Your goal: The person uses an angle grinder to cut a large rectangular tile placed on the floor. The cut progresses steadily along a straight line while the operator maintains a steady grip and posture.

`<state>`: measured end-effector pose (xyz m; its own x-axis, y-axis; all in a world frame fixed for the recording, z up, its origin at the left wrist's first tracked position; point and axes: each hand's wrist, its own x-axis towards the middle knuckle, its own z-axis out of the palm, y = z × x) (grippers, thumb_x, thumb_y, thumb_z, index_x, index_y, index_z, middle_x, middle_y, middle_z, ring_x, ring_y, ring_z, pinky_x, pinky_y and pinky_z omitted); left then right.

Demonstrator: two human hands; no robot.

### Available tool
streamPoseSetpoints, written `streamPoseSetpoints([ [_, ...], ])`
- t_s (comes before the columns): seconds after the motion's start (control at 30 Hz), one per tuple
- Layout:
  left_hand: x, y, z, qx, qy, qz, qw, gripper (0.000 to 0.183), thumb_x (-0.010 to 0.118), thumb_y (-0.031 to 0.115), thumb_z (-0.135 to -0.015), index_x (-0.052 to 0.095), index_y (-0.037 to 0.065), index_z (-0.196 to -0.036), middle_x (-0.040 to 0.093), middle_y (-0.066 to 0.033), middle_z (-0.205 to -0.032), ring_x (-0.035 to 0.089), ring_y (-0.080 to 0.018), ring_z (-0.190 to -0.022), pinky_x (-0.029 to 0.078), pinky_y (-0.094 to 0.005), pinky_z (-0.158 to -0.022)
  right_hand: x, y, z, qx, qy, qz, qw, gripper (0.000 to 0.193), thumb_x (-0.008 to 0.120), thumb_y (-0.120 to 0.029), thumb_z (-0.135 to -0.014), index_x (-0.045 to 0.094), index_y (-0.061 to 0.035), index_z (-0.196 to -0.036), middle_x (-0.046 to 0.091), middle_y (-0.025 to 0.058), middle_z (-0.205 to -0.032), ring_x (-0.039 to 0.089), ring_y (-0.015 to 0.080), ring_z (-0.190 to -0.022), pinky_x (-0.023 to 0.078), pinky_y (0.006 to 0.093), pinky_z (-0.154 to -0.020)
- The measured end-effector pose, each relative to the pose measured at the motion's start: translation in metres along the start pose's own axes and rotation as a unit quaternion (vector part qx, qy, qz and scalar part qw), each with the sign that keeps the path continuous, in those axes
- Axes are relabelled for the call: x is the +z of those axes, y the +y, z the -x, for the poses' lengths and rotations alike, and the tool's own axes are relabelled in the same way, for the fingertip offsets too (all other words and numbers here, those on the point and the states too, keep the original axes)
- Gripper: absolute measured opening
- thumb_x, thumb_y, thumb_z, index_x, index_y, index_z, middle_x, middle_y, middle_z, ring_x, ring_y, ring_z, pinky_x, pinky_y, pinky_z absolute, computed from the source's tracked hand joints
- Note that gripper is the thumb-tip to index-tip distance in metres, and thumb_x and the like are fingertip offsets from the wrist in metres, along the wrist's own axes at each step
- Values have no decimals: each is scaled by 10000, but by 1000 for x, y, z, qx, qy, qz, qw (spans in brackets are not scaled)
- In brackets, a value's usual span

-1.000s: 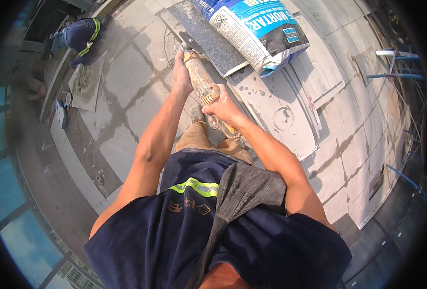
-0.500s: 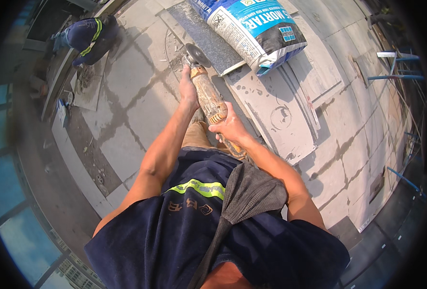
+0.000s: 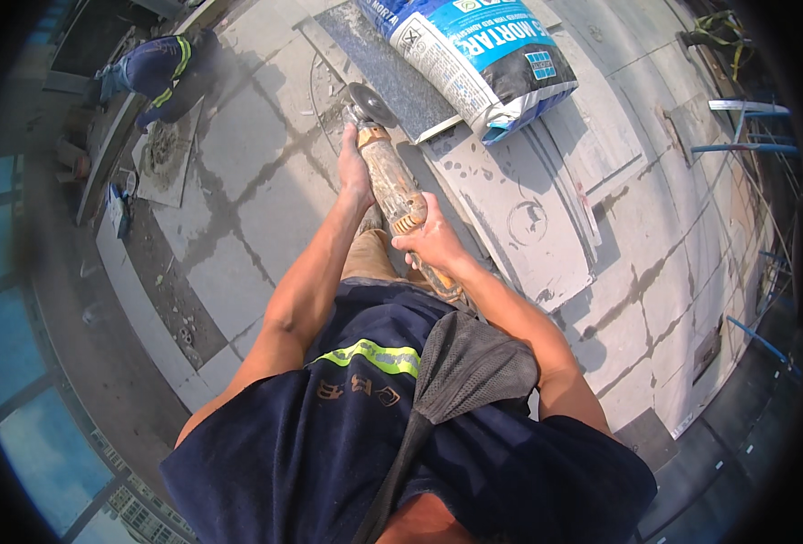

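Observation:
A worn, dust-coated angle grinder (image 3: 392, 174) is held in both hands, its round dark disc (image 3: 373, 104) at the far end. My left hand (image 3: 354, 168) grips it close to the head, on the left side. Around the rear of the body wraps my right hand (image 3: 433, 238), fingers closed. The disc appears over the left edge of a dark speckled stone slab (image 3: 365, 54); whether it touches cannot be made out. A blue and white mortar bag (image 3: 483, 68) lies on the slabs to the right of the disc.
Pale slabs (image 3: 519, 218) are stacked under and beside the bag. At the far left a co-worker (image 3: 161, 68) bends over a board with a grey heap (image 3: 161, 150). Blue metal bars (image 3: 746, 147) stick in at the right. A dirt strip (image 3: 170, 286) runs along the left paving.
My hands and the grinder stay almost still. The co-worker at the far left has shifted slightly, showing more of the grey heap.

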<state>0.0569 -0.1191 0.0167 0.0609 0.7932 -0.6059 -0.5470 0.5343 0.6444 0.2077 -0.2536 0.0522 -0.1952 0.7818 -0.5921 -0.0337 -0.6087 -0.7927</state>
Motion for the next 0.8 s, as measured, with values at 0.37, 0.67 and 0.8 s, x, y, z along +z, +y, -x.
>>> streamPoseSetpoints([
  [0.37, -11, 21, -48, 9, -27, 20, 999, 707, 448, 708, -1033, 656, 52, -1193, 712, -133, -926, 713, -271, -761, 616, -458, -688, 7, -10, -50, -39, -7, -14, 999, 882, 843, -12, -805, 313, -32, -1510, 743, 127, -906, 695, 178, -612, 554, 334, -506],
  [0.67, -6, 29, -62, 27, -27, 38, 999, 688, 475, 686, -1044, 652, 40, -1202, 708, -131, -922, 711, -263, -746, 629, -462, -674, 6, -32, -56, -9, -14, -22, 1000, 830, 835, 35, -808, 344, -33, -1474, 718, 127, -936, 687, 181, -631, 544, 325, -474],
  [0.8, -3, 24, -43, 39, -13, 25, 999, 591, 473, 602, -1084, 658, 47, -1168, 714, -120, -898, 716, -252, -720, 621, -432, -651, 10, -20, -42, -22, 0, -39, 999, 818, 828, 32, -819, 344, -29, -1475, 705, 115, -930, 667, 178, -609, 536, 322, -467],
])
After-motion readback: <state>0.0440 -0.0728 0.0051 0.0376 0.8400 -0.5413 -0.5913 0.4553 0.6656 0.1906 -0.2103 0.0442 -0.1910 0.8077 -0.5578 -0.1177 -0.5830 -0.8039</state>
